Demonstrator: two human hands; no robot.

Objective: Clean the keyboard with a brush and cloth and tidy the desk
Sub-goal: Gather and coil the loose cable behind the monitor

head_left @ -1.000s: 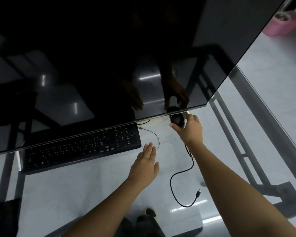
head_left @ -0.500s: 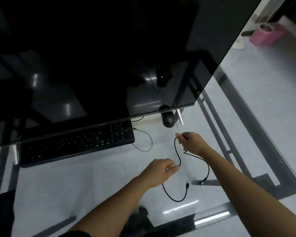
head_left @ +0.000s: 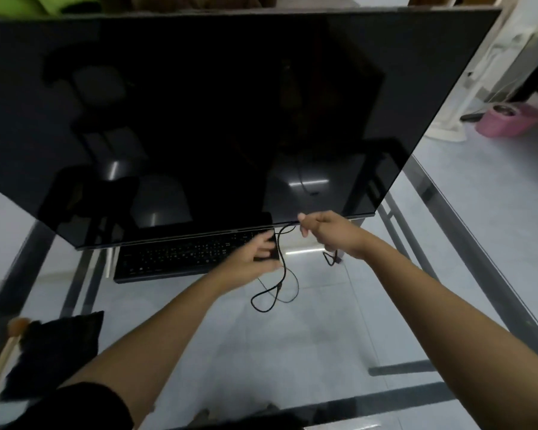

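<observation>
A black keyboard [head_left: 180, 256] lies on the glass desk [head_left: 308, 336] under the lower edge of a large dark monitor [head_left: 215, 119]. My left hand [head_left: 255, 256] lies over the keyboard's right end and touches a thin black cable [head_left: 275, 293] that loops down onto the glass. My right hand [head_left: 326, 231] is raised near the monitor's bottom edge and pinches the upper part of that cable. A black cloth [head_left: 53, 352] and a wooden-handled brush [head_left: 3, 355] lie at the desk's near left.
The desk's metal frame [head_left: 466, 231] shows through the glass along the right side. A pink tub [head_left: 507, 119] stands on the floor at far right. Something green [head_left: 38, 3] shows above the monitor's top left.
The camera tilted up and back, bringing the cloth and brush into view. My right hand lifted the cable toward the monitor's edge. My left hand moved forward onto the keyboard's right end.
</observation>
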